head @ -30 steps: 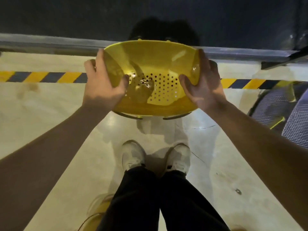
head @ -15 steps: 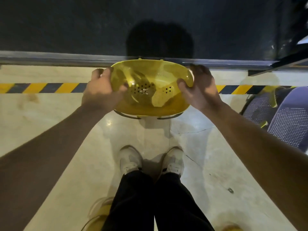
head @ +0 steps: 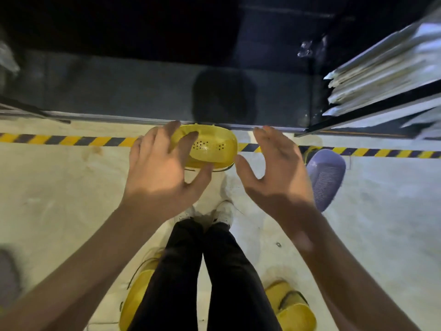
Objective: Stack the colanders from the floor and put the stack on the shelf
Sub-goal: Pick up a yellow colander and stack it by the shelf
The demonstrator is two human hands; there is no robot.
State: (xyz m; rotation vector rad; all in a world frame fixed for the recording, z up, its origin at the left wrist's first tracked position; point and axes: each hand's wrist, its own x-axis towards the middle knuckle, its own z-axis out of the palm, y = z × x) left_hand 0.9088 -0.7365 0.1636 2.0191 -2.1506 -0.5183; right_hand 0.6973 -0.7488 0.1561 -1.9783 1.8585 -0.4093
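A yellow colander (head: 212,149) with small holes lies tilted just in front of the dark shelf's (head: 119,91) front edge, over the striped floor tape. I cannot tell what it rests on. My left hand (head: 162,173) is spread open in front of its left side, and my right hand (head: 276,170) is open just right of it, neither gripping it. A purple colander (head: 327,175) lies on the floor to the right. Two more yellow colanders (head: 138,299) (head: 291,306) lie on the floor beside my legs.
Yellow-and-black hazard tape (head: 59,140) runs along the pale floor below the shelf. A stack of flat pale panels (head: 381,68) fills the shelf bay at the right. My shoes (head: 214,213) stand under the hands. A blurred greyish object (head: 7,278) sits at the left edge.
Both hands held the yellow colander by its sides; now they have let go and spread open. The colander looks smaller and farther away, near the shelf edge.
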